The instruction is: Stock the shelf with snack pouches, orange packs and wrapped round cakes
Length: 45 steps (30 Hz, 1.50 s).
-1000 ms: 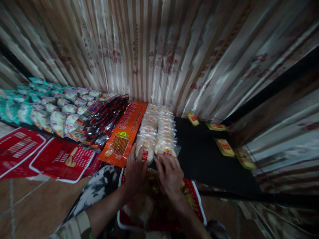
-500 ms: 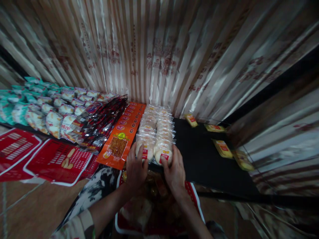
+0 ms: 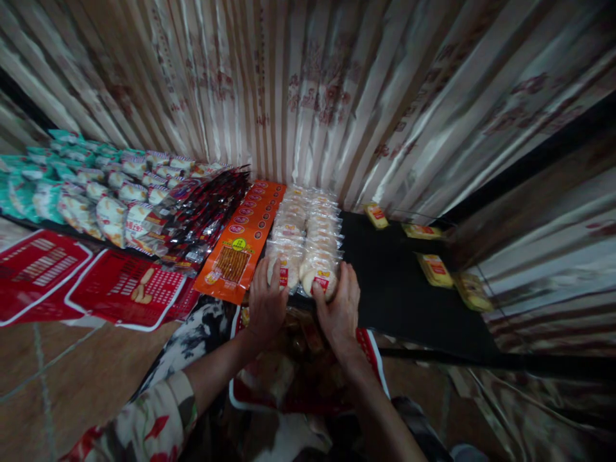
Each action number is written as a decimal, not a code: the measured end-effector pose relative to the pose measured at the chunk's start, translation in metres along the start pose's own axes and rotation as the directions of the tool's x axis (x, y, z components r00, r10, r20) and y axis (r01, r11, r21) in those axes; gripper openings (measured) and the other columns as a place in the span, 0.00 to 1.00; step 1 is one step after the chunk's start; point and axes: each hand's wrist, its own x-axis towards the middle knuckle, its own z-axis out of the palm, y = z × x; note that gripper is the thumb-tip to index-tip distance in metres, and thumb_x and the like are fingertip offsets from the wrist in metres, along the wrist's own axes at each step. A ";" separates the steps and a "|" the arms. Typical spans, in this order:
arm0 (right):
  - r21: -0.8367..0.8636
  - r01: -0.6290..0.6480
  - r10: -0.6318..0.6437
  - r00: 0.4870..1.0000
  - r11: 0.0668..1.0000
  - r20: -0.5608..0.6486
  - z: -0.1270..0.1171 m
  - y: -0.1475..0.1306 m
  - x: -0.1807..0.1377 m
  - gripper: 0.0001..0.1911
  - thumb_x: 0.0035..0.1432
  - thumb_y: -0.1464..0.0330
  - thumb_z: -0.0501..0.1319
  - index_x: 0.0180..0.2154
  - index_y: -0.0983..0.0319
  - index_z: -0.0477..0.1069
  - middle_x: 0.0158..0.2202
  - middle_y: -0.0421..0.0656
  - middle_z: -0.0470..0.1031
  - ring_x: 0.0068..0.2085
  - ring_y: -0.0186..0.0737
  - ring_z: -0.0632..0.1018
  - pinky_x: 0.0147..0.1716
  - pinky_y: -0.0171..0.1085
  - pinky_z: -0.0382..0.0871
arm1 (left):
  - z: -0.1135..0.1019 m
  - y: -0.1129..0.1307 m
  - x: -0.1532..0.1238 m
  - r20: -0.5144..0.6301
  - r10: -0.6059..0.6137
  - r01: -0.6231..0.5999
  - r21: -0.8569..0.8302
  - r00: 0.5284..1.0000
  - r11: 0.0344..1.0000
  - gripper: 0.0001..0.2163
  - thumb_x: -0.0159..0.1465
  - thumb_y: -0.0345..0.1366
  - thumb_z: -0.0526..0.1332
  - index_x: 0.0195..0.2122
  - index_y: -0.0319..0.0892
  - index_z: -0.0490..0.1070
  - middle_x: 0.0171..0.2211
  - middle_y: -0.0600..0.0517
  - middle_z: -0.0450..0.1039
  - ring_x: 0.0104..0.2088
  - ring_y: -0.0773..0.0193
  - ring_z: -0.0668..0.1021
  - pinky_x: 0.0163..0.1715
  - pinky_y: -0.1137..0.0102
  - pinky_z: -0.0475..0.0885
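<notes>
Two rows of clear packets of round pale cakes (image 3: 308,234) run back along a black shelf (image 3: 399,289). My left hand (image 3: 264,305) is closed on the front packet of the left row (image 3: 287,268), thumb on its face. My right hand (image 3: 339,308) grips the front packet of the right row (image 3: 321,280), fingers wrapped round its right side. Below my wrists sits a red basket (image 3: 373,362) with more packets in it.
An orange snack packet row (image 3: 245,240) lies left of the cakes, then dark packets (image 3: 206,221) and white-green bags (image 3: 96,199). Red baskets (image 3: 120,289) stand at the left. Small yellow packets (image 3: 436,269) lie at the shelf's right. A striped curtain (image 3: 308,96) hangs behind.
My right hand has set a packet at the front of the right row and stays on it. Both hands have pushed slightly forward against the front packets.
</notes>
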 end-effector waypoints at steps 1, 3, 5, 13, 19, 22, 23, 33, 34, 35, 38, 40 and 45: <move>-0.001 0.018 -0.018 0.999 1.000 -0.029 -0.002 -0.002 -0.001 0.32 0.60 0.57 0.51 0.61 0.66 0.49 0.62 0.58 0.52 0.62 0.52 0.55 0.56 0.53 0.56 | 0.000 0.000 -0.001 0.001 0.001 -0.001 -0.006 1.000 1.000 0.24 0.64 0.36 0.51 0.61 0.36 0.51 0.62 0.35 0.51 0.61 0.48 0.57 0.57 0.51 0.58; 0.014 0.076 -0.075 0.994 0.997 -0.076 -0.008 -0.006 -0.005 0.29 0.60 0.59 0.52 0.59 0.65 0.53 0.61 0.56 0.54 0.61 0.52 0.56 0.55 0.54 0.57 | -0.001 0.000 -0.003 -0.003 0.009 -0.009 -0.021 1.000 1.000 0.24 0.65 0.36 0.51 0.61 0.37 0.51 0.62 0.35 0.48 0.62 0.47 0.55 0.57 0.51 0.57; 0.064 0.154 -0.149 0.986 0.986 -0.079 -0.015 -0.011 -0.010 0.23 0.60 0.62 0.53 0.55 0.63 0.58 0.56 0.54 0.62 0.57 0.49 0.63 0.53 0.52 0.60 | -0.002 0.000 -0.005 -0.005 0.021 -0.021 -0.039 1.000 0.999 0.22 0.65 0.36 0.50 0.60 0.38 0.53 0.63 0.36 0.46 0.63 0.48 0.53 0.57 0.50 0.56; 0.251 0.258 -0.358 0.738 0.933 0.572 -0.023 -0.033 -0.033 0.10 0.60 0.67 0.52 0.38 0.59 0.72 0.35 0.44 0.78 0.36 0.40 0.77 0.37 0.37 0.67 | -0.021 -0.013 -0.053 -0.025 0.064 -0.067 -0.176 0.998 0.982 0.14 0.63 0.30 0.49 0.48 0.41 0.66 0.50 0.44 0.63 0.53 0.58 0.66 0.52 0.59 0.65; 0.074 0.269 -0.166 0.339 0.960 0.926 -0.010 -0.027 -0.058 0.15 0.55 0.70 0.56 0.45 0.63 0.70 0.44 0.52 0.76 0.43 0.47 0.77 0.41 0.40 0.66 | -0.017 -0.037 -0.137 0.136 -0.026 0.038 -0.091 0.990 0.995 0.16 0.60 0.28 0.51 0.49 0.41 0.66 0.47 0.45 0.67 0.48 0.59 0.71 0.46 0.64 0.72; 0.042 0.225 -0.112 0.310 0.973 0.944 0.001 -0.020 -0.066 0.22 0.51 0.68 0.60 0.49 0.65 0.67 0.45 0.54 0.75 0.46 0.49 0.75 0.42 0.41 0.65 | -0.013 -0.040 -0.162 0.205 -0.063 0.068 -0.015 0.977 0.998 0.19 0.58 0.25 0.50 0.50 0.41 0.64 0.44 0.46 0.70 0.45 0.59 0.74 0.44 0.63 0.73; 0.039 0.205 -0.104 0.316 0.978 0.943 0.004 -0.017 -0.067 0.24 0.50 0.68 0.62 0.50 0.65 0.66 0.45 0.54 0.75 0.47 0.49 0.75 0.43 0.41 0.65 | -0.011 -0.040 -0.164 0.224 -0.065 0.067 -0.001 0.972 0.998 0.20 0.57 0.24 0.50 0.51 0.41 0.64 0.43 0.46 0.71 0.44 0.58 0.74 0.45 0.62 0.73; 0.179 0.059 -0.188 0.366 0.982 0.912 0.009 0.001 -0.057 0.20 0.48 0.69 0.62 0.46 0.60 0.69 0.45 0.48 0.75 0.45 0.46 0.75 0.42 0.40 0.65 | -0.002 -0.040 -0.132 0.225 -0.209 0.256 -0.209 0.952 0.944 0.21 0.58 0.27 0.50 0.54 0.39 0.61 0.47 0.43 0.72 0.47 0.59 0.75 0.45 0.62 0.73; 0.217 0.028 -0.210 0.388 0.976 0.897 0.007 0.001 -0.055 0.18 0.49 0.69 0.61 0.45 0.60 0.70 0.43 0.46 0.76 0.43 0.45 0.75 0.41 0.39 0.65 | -0.004 -0.038 -0.126 0.228 -0.237 0.291 -0.250 0.945 0.923 0.21 0.58 0.27 0.51 0.54 0.40 0.62 0.47 0.44 0.72 0.46 0.59 0.75 0.45 0.62 0.73; 0.258 -0.003 -0.234 0.415 0.966 0.879 0.005 0.000 -0.052 0.16 0.49 0.69 0.61 0.43 0.60 0.71 0.41 0.45 0.76 0.41 0.44 0.75 0.40 0.37 0.65 | -0.007 -0.036 -0.120 0.227 -0.266 0.325 -0.286 0.937 0.901 0.21 0.58 0.27 0.51 0.54 0.40 0.62 0.46 0.45 0.73 0.46 0.60 0.75 0.45 0.62 0.73; 0.353 -0.079 -0.274 0.485 0.932 0.831 -0.001 -0.002 -0.040 0.10 0.51 0.68 0.61 0.38 0.60 0.73 0.34 0.41 0.76 0.35 0.39 0.75 0.34 0.35 0.65 | -0.012 -0.030 -0.098 0.163 -0.356 0.392 -0.375 0.920 0.840 0.18 0.59 0.27 0.51 0.51 0.41 0.65 0.45 0.47 0.73 0.46 0.61 0.75 0.47 0.63 0.71; 0.379 -0.116 -0.270 0.517 0.918 0.813 -0.005 -0.006 -0.032 0.06 0.51 0.67 0.61 0.33 0.61 0.73 0.29 0.38 0.74 0.29 0.36 0.72 0.29 0.32 0.62 | -0.014 -0.027 -0.085 0.137 -0.397 0.416 -0.430 0.907 0.801 0.16 0.59 0.29 0.52 0.49 0.41 0.67 0.46 0.47 0.73 0.47 0.61 0.75 0.48 0.63 0.70; 0.422 -0.173 -0.231 0.626 0.890 0.745 -0.015 -0.019 -0.021 0.10 0.53 0.63 0.60 0.25 0.63 0.68 0.20 0.33 0.62 0.23 0.29 0.62 0.22 0.29 0.53 | -0.024 -0.021 -0.070 0.082 -0.442 0.431 -0.434 0.893 0.791 0.13 0.61 0.34 0.53 0.47 0.40 0.67 0.44 0.45 0.71 0.44 0.60 0.75 0.45 0.62 0.71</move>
